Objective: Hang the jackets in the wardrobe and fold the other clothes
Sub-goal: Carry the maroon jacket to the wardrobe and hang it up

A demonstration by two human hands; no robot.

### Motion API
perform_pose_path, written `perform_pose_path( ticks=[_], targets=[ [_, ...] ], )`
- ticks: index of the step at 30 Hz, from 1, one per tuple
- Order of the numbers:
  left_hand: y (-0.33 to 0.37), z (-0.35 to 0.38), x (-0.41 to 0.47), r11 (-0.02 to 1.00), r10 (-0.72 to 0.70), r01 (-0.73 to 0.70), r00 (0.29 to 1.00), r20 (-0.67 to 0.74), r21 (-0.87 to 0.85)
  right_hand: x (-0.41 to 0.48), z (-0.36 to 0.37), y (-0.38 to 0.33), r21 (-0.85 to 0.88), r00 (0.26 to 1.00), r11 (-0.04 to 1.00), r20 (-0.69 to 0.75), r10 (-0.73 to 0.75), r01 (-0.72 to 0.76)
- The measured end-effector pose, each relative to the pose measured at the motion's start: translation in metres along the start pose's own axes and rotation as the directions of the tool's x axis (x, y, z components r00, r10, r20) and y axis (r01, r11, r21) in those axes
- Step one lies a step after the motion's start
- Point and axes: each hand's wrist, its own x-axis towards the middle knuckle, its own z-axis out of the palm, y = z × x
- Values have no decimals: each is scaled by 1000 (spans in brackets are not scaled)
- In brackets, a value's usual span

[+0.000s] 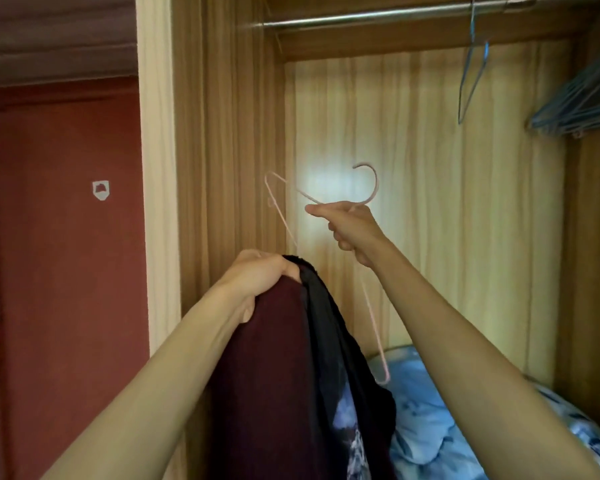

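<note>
Jacket: soft, limp, probably light; held up before the wardrobe.
Left grip: curled over the bunched top edge of the jacket.
Right grip: closed round the neck of the pink hanger, which looks thin and stiff.
Best hold: judged to be at the collar.

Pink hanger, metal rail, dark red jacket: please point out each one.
pink hanger (376, 185), head view, on the curve of its hook.
metal rail (378, 16), head view, on its middle stretch.
dark red jacket (267, 375), head view, on its outer cloth.
</note>
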Motion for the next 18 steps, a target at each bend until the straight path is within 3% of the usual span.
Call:
perform_pose_path(
  ticks=[3,6,10,18],
  targets=[
    [-5,-10,-12,990,-77,70,996,50,122,-39,-19,19,-64,990,994,-106,-93,87],
    [-10,-13,-21,952,-143,115,986,82,282,-82,-58,39,9,977,986,-135,-163,165],
    [-24,0,-35,931,-204,165,975,88,326,-142,-114,55,83,996,993,-23,-87,89],
    [-63,38,-89,938,-257,248,966,4,241,-266,-197,98,17,974,996,208,87,-93]
  ],
)
